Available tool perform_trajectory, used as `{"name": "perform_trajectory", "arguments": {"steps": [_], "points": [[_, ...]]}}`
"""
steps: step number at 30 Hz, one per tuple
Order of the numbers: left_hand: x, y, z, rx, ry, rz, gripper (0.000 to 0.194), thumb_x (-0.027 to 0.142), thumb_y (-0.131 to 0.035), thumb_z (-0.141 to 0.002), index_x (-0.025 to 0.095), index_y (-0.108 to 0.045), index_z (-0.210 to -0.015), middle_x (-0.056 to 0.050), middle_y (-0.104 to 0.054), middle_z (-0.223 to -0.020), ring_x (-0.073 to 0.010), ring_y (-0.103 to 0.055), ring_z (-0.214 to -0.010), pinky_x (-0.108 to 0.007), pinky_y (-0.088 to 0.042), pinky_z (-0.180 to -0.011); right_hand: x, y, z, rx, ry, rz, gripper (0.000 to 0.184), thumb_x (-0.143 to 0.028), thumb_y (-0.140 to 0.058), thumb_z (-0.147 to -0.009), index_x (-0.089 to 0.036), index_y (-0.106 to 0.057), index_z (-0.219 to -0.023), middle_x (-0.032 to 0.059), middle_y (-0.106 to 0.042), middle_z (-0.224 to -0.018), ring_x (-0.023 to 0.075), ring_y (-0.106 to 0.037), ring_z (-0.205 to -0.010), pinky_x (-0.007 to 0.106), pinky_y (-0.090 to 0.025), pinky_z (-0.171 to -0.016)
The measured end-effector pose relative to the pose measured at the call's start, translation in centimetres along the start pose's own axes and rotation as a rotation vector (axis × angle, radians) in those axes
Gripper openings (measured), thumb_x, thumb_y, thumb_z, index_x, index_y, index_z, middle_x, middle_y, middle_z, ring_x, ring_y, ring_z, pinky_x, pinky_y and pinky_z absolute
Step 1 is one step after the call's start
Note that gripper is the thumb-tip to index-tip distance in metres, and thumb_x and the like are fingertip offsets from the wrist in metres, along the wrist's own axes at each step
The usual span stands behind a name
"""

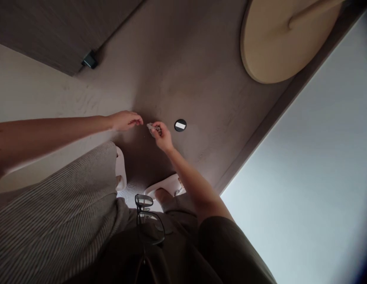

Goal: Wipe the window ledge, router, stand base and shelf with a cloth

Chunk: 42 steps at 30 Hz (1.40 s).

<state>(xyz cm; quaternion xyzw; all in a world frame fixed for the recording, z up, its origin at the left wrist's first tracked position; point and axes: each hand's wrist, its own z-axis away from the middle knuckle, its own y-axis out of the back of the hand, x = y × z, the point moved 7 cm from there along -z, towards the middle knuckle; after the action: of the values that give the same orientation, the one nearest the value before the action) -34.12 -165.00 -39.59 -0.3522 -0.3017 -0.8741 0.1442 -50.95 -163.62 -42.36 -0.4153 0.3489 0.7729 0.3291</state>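
The right hand [162,136] is closed in a pinch on a small object [150,127], held just above a taupe-brown floor [207,94]; the object's pale tip protrudes toward the left hand, and its dark, speckled remainder sits among the fingers (its exact kind is too small to tell). The left hand [125,120] is extended from the other side, its fingers loosely gathered; its fingertips [140,122] stop just beside the object, not visibly touching it, and whether they hold anything cannot be told. A round black disc [180,125] with a white rectangular centre lies near the right hand; a round pale-wood disc [269,39] stands well apart at the upper right; a dark door edge [53,31] carries a small metal fitting [89,60]. Below the hands are white slides [165,185] and striped grey fabric [53,213]; dark-framed glasses [149,219] hang at the person's chest.
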Motion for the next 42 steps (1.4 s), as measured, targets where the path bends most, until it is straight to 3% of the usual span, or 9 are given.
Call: {"name": "perform_trajectory", "arguments": {"steps": [6, 14, 17, 20, 24, 27, 33, 37, 42], "points": [[-1.6, 0.2, 1.2, 0.013, 0.121, 0.057, 0.036, 0.016, -0.041, -0.083, 0.016, -0.063, -0.112, -0.004, -0.069, -0.108, -0.0138, -0.059, -0.090, -0.025, -0.045, -0.085, -0.4, -6.4, 2.2, -0.192, 0.275, 0.651, 0.028, -0.022, -0.042, -0.101, -0.020, -0.065, -0.117, 0.0126, -0.059, -0.131, 0.0247, -0.044, -0.127, 0.043, -0.034, -0.110], [-2.7, 0.1, 4.8, 0.131, 0.298, 0.217, 0.035, 0.032, -0.041, -0.084, 0.019, -0.060, -0.111, -0.006, -0.070, -0.105, -0.0163, -0.061, -0.090, -0.031, -0.047, -0.089, -0.4, -7.9, 6.2, -0.429, 0.329, 0.730, 0.029, -0.020, -0.039, -0.101, -0.020, -0.066, -0.112, 0.0153, -0.061, -0.126, 0.0258, -0.049, -0.117, 0.045, -0.040, -0.101], [-2.3, -0.7, 5.1, 0.136, 0.297, 0.327, 0.033, 0.035, -0.046, -0.080, 0.021, -0.060, -0.106, -0.007, -0.070, -0.108, -0.0185, -0.063, -0.096, -0.034, -0.048, -0.093, -0.8, -7.7, 6.4, -0.411, 0.181, 0.524, 0.016, -0.011, -0.051, -0.094, -0.017, -0.064, -0.102, 0.0136, -0.064, -0.114, 0.0225, -0.054, -0.108, 0.041, -0.044, -0.096], [-2.2, -0.3, 5.1, 0.254, 0.335, 0.490, 0.033, 0.038, -0.053, -0.074, 0.023, -0.061, -0.102, -0.005, -0.070, -0.105, -0.0202, -0.064, -0.089, -0.037, -0.050, -0.088, -1.2, -5.8, 4.9, -0.324, -0.100, -0.005, 0.009, -0.014, -0.059, -0.089, -0.019, -0.058, -0.097, 0.0033, -0.064, -0.092, 0.0141, -0.058, -0.086, 0.030, -0.049, -0.083], [-1.7, 2.8, 5.5, 0.430, 0.391, 0.685, 0.030, 0.040, -0.064, -0.062, 0.021, -0.067, -0.086, -0.006, -0.070, -0.086, -0.0204, -0.062, -0.074, -0.035, -0.051, -0.075, -4.4, -1.7, 2.2, -0.390, -0.366, -0.809, 0.029, -0.034, -0.074, -0.082, -0.022, -0.052, -0.097, -0.0048, -0.061, -0.079, 0.0084, -0.058, -0.066, 0.022, -0.050, -0.066], [0.1, 6.4, 7.0, 0.511, 0.416, 0.812, 0.028, 0.038, -0.074, -0.056, 0.019, -0.069, -0.075, -0.006, -0.068, -0.078, -0.0187, -0.060, -0.068, -0.032, -0.050, -0.068, -9.1, 2.3, 1.1, -0.459, -0.408, -0.995, 0.042, -0.030, -0.084, -0.071, -0.021, -0.052, -0.096, -0.0043, -0.065, -0.081, 0.0085, -0.062, -0.065, 0.021, -0.051, -0.063], [9.3, 11.8, 15.5, 0.810, 0.570, 1.209, 0.025, 0.024, -0.076, -0.054, 0.018, -0.069, -0.077, -0.001, -0.065, -0.073, -0.0116, -0.057, -0.061, -0.021, -0.047, -0.055, -21.4, 7.3, 5.2, -0.372, -0.348, -1.190, 0.036, -0.023, -0.084, -0.072, -0.022, -0.053, -0.092, -0.0070, -0.065, -0.073, 0.0072, -0.061, -0.058, 0.019, -0.052, -0.058], [20.5, 13.9, 23.2, 0.946, 0.689, 1.516, 0.020, 0.011, -0.067, -0.057, 0.018, -0.064, -0.076, 0.002, -0.059, -0.066, -0.0087, -0.054, -0.056, -0.018, -0.046, -0.051, -31.3, 9.6, 11.8, -0.240, -0.310, -1.415, 0.035, -0.025, -0.082, -0.074, -0.023, -0.053, -0.093, -0.0056, -0.068, -0.078, 0.0100, -0.065, -0.063, 0.024, -0.057, -0.060], [34.6, 21.7, 34.1, 1.053, 0.450, 1.496, 0.023, 0.014, -0.069, -0.058, 0.019, -0.064, -0.079, 0.001, -0.060, -0.075, -0.0084, -0.054, -0.062, -0.018, -0.048, -0.056, -45.0, 12.5, 21.3, -0.096, -0.282, -1.561, 0.041, -0.030, -0.087, -0.068, -0.024, -0.054, -0.091, -0.0061, -0.069, -0.077, 0.0103, -0.065, -0.060, 0.022, -0.055, -0.056]]}}
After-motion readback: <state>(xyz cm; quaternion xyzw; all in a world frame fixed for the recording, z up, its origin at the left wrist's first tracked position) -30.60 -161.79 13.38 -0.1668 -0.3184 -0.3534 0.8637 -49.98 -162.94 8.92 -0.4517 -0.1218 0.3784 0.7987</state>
